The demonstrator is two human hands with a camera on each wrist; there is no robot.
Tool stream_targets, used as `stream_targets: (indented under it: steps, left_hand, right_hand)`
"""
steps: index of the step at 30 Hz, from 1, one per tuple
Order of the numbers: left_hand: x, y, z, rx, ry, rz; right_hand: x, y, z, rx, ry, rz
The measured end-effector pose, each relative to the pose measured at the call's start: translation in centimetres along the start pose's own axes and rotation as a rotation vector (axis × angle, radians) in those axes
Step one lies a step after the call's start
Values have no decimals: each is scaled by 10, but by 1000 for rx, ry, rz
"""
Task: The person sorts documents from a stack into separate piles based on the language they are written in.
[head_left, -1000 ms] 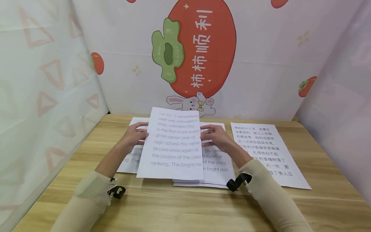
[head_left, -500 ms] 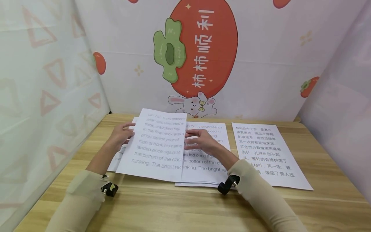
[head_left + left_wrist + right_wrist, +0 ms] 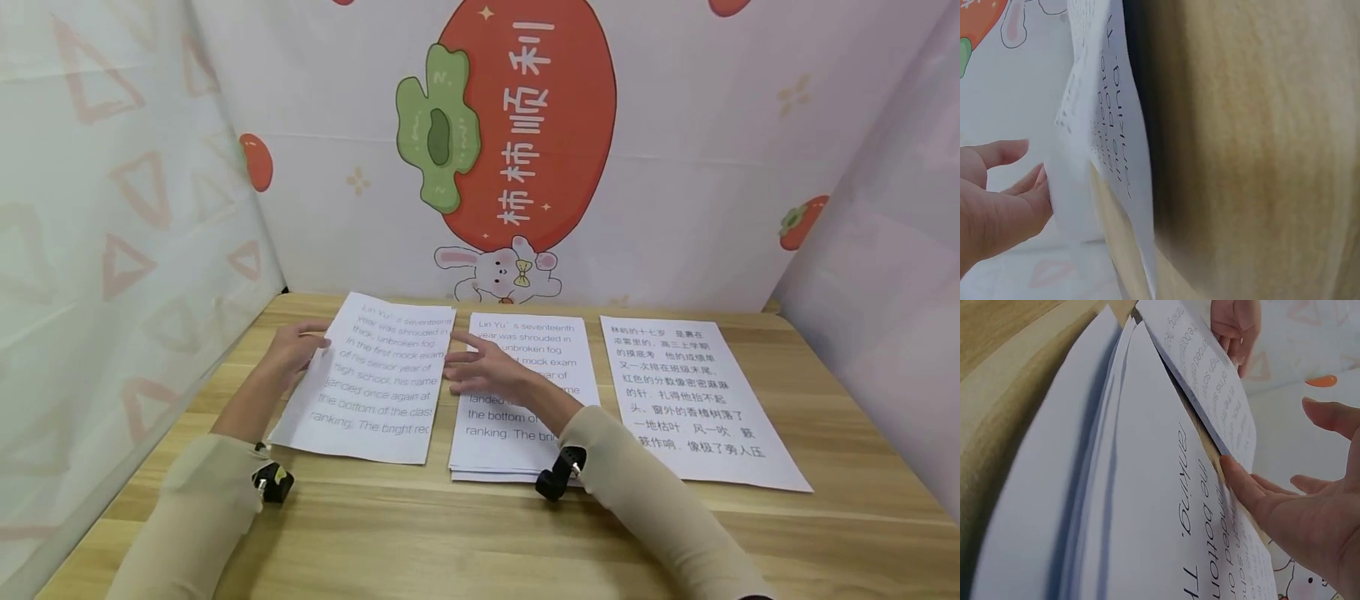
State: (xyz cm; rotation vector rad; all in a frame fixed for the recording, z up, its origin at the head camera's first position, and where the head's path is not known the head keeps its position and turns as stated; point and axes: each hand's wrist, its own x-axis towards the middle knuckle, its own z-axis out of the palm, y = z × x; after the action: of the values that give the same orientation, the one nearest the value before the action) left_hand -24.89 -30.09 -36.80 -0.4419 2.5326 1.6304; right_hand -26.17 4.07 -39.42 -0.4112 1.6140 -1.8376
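Observation:
A white sheet printed with English text (image 3: 378, 379) lies at the left of the table, above another sheet whose edge shows at its top right. Along its left edge, my left hand (image 3: 294, 352) touches the paper with its fingertips; in the left wrist view the thumb stands apart and the sheet (image 3: 1125, 125) is bent. My right hand (image 3: 486, 371) is by the sheet's right edge, over the middle stack of English pages (image 3: 517, 454). In the right wrist view, its fingers (image 3: 1244, 484) reach toward the gap between the papers, thumb raised.
To the right on the wooden table (image 3: 450, 542) lies a sheet with Chinese text (image 3: 682, 400). A printed cloth backdrop (image 3: 675, 125) stands behind the table, with cloth walls at both sides. A small black device is worn on each wrist.
Both hands have moved left and down with the English sheet, from over the middle stack to the left pages. The thumbs now stand away from it. More of the middle stack shows.

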Motion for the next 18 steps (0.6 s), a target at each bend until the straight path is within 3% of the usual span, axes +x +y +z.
stream_targets:
  steps: [7,13,18]
  left_hand:
    - [3,-3,-1,28,18,-44]
    - [2,-6,0,72,20,-14]
    - [-5,-3,3,82,27,20]
  right_hand:
    - [3,0,6,-13,6,15]
    - [-1,-1,5,-49,1,5]
    - [-13,-5,-1,-149,-6,-33]
